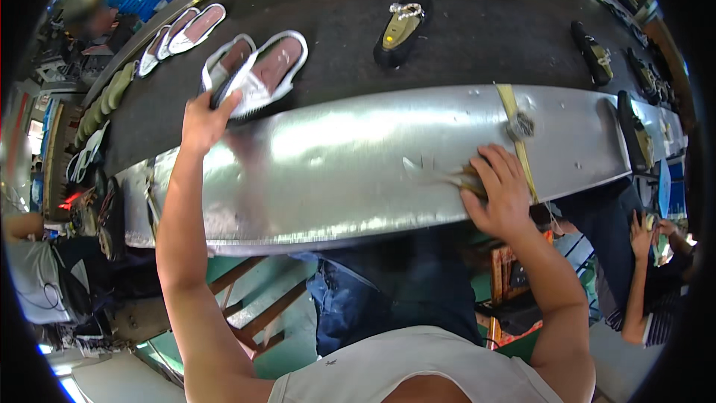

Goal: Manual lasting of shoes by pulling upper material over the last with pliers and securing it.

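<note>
On the dark belt at the upper left, my left hand (203, 123) is closed on the near end of a pair of white slip-on shoes (280, 67) with brownish insoles. Thumb and fingers pinch them together, and part of the shoes is hidden by the hand. My right hand (501, 190) rests on the shiny metal worktop (350, 149), its fingers curled over the handle of what look like scissors (436, 174). Their pale pointed blades stick out to the left, somewhat blurred. Most of the handle is covered by the fingers.
A yellowish strap (513, 108) crosses the worktop, with a round grey lump on it. Beyond lies a dark belt (328, 7) bearing a black shoe (403, 30), more white shoes (195, 28) and several black shoes at the right. Other people (656, 283) sit at both sides.
</note>
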Available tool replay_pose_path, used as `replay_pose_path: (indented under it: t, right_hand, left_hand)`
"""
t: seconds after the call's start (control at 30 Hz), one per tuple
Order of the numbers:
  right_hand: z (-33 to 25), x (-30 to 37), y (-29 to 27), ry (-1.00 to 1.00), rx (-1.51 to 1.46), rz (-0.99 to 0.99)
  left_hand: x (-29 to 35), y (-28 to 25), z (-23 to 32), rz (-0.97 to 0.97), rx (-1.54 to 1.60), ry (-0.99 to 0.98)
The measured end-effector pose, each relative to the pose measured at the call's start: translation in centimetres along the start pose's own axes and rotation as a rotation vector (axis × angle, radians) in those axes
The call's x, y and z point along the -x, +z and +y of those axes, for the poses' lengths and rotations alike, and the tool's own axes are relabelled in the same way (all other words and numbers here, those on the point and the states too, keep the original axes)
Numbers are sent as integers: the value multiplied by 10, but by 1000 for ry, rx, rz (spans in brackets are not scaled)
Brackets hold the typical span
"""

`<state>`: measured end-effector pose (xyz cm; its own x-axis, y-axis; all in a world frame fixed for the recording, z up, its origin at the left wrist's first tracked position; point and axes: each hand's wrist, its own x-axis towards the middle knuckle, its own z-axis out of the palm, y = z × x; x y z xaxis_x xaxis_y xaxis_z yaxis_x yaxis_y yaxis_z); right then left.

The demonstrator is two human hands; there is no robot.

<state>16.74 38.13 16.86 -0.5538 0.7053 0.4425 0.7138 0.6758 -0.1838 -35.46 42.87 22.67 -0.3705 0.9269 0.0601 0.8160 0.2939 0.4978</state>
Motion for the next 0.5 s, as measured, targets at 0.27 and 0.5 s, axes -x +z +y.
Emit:
replay_pose_path:
  t: [0.27, 0.5]
  right_hand:
    - [-3, 22, -3, -37, 61, 10]
    - [-13, 48, -13, -75, 130, -72]
  left_hand:
    - [222, -35, -41, 103, -148, 136]
    - [158, 15, 15, 225, -474, 375]
